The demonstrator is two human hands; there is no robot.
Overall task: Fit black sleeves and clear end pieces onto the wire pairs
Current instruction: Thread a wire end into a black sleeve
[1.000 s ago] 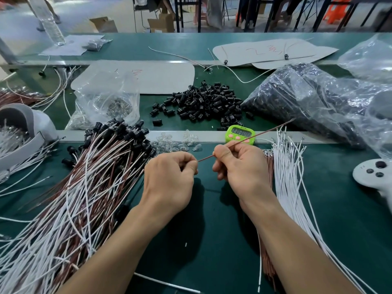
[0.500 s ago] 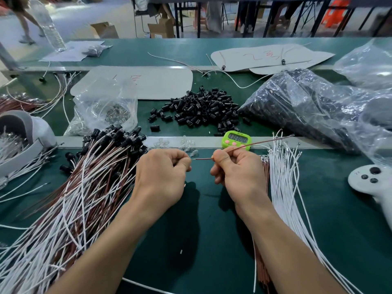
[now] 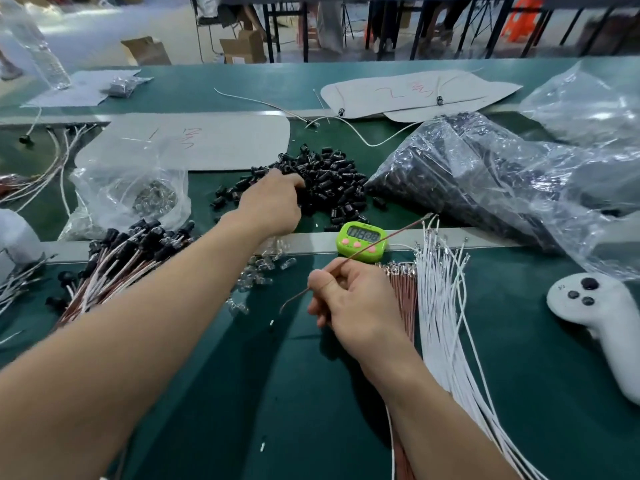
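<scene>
Dark green bench mat [image 3: 242, 393]. Far right: big clear plastic bag of black parts [image 3: 485, 188]. Left: heap of brown-and-white wire pairs with black sleeves fitted [image 3: 114, 258]. Right: bundle of loose white wires [image 3: 440, 306]. Centre back: loose pile of small black tubular sleeves [image 3: 332, 181]. Left hand [image 3: 273, 202] on the pile's near-left edge, fingertips curled into it; can't tell if it grips one. Right hand [image 3: 349, 303] mid-mat, thumb and forefinger pinching a thin brown wire [image 3: 377, 242] that slants up across a lime-green digital timer [image 3: 362, 233]. Small clear end pieces [image 3: 258, 271] scattered beside the left forearm.
</scene>
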